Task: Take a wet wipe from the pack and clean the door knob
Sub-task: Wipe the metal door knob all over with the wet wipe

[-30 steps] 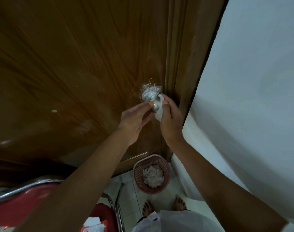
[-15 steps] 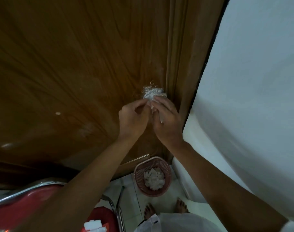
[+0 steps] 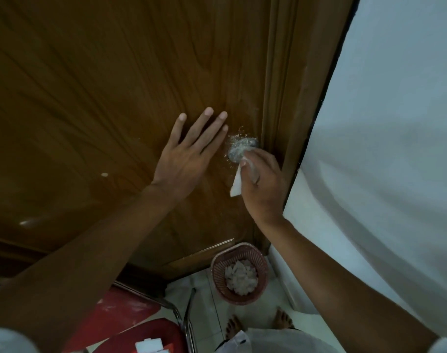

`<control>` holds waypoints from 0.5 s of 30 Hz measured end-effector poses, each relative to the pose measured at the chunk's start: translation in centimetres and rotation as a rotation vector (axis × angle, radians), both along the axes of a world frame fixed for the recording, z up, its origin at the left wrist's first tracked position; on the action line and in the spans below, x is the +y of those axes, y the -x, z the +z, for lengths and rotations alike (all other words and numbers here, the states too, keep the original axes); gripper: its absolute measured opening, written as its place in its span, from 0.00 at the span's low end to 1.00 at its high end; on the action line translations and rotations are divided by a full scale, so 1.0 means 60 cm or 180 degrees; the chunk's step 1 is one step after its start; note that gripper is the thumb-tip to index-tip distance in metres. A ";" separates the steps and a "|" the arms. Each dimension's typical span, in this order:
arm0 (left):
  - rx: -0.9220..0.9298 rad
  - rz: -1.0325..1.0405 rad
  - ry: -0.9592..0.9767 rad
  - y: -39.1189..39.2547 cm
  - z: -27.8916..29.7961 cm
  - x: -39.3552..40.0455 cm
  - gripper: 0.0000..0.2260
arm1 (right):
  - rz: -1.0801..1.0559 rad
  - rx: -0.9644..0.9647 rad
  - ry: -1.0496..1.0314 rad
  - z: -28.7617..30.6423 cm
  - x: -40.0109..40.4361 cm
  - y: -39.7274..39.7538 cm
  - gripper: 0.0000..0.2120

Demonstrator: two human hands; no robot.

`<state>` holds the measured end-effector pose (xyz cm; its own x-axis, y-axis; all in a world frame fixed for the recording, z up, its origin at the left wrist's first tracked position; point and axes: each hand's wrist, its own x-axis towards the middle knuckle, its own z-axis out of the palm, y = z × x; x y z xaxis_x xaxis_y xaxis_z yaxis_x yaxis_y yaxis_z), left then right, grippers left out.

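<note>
The left hand (image 3: 189,159) lies flat against the glossy brown wooden door (image 3: 115,98), its grip open and fingers spread straight, just beside the round silver metal door knob (image 3: 239,150). The right hand (image 3: 264,184) has its grip closed around a white wet wipe (image 3: 237,186), pressing it onto the knob's lower right side; a loose corner of the wipe hangs below the fingers. The knob sits near the door's right edge, beside the pale wall (image 3: 383,123). On the tiled floor below stands a pink plastic mesh basket (image 3: 218,273) holding crumpled white wipes. A red chair with chrome tubing (image 3: 120,309) is at lower left.
</note>
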<state>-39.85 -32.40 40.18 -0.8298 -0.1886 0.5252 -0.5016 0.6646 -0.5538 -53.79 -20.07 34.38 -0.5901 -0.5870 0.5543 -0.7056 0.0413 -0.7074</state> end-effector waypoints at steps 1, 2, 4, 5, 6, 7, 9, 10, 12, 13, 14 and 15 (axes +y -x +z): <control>0.0002 0.0016 0.0027 0.001 -0.001 -0.002 0.28 | 0.0033 0.0180 -0.0045 -0.003 0.002 -0.004 0.12; -0.0008 0.0021 0.0024 0.001 -0.002 -0.003 0.28 | 0.0124 0.0352 -0.0030 -0.008 0.002 -0.005 0.12; -0.0023 -0.0005 -0.0013 0.001 -0.001 -0.004 0.28 | 0.0235 0.0390 -0.0013 -0.015 0.000 0.002 0.12; -0.0018 -0.0026 -0.0017 0.000 -0.001 -0.004 0.28 | 0.0271 0.0106 -0.0034 -0.009 0.000 0.001 0.12; -0.0004 -0.0039 -0.0018 0.000 0.000 -0.004 0.28 | 0.0224 -0.0322 -0.0028 0.002 0.001 -0.001 0.12; 0.0017 -0.0058 -0.0023 0.000 0.000 -0.005 0.28 | 0.0112 -0.0878 -0.0019 0.016 0.001 -0.006 0.13; 0.0040 -0.0079 -0.0040 0.001 0.001 -0.006 0.27 | -0.0110 -0.2038 -0.0069 0.036 -0.006 -0.012 0.14; 0.0035 -0.0082 -0.0050 0.001 0.001 -0.006 0.27 | -0.0173 -0.2367 -0.0089 0.036 -0.012 -0.013 0.15; 0.0027 -0.0095 -0.0066 0.001 0.002 -0.005 0.27 | -0.0212 -0.2370 -0.0107 0.045 -0.010 -0.021 0.15; 0.0036 -0.0106 -0.0064 0.000 0.002 -0.006 0.28 | -0.0201 -0.2091 -0.0082 0.048 -0.007 -0.027 0.15; 0.0052 -0.0120 -0.0067 0.000 0.003 -0.006 0.27 | -0.0161 -0.1817 -0.0092 0.046 -0.006 -0.030 0.14; 0.0072 -0.0136 -0.0079 0.001 0.004 -0.006 0.27 | -0.0113 -0.1681 -0.0049 0.043 -0.007 -0.030 0.14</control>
<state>-39.90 -32.73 40.41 -0.8253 -0.1664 0.5395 -0.4847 0.6990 -0.5258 -51.99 -20.49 36.93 -0.8062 -0.5674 0.1675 -0.2512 0.0719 -0.9653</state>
